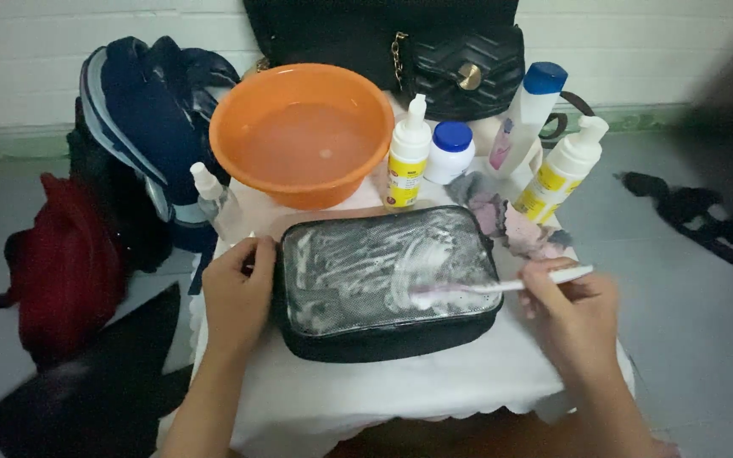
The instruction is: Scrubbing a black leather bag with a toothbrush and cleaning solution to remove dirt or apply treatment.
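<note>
A foam-streaked black pouch (388,284) lies centred on a white-clothed table (434,386); the left hand (237,293) clamps its edge, the right hand (572,314) pinches a toothbrush (502,286) on its lid. Short, light strokes probably scrub best. An orange basin (303,136) stands behind.

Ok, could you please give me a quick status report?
Left hand steadies black pouch. Right hand scrubs foam with toothbrush. Nothing obstructing.

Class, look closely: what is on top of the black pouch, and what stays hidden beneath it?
White foam streaks cover the black pouch's clear top. The right hand presses a toothbrush onto it; the left hand grips its edge. The foam obscures its contents, and the pouch covers the white cloth beneath it.
</note>
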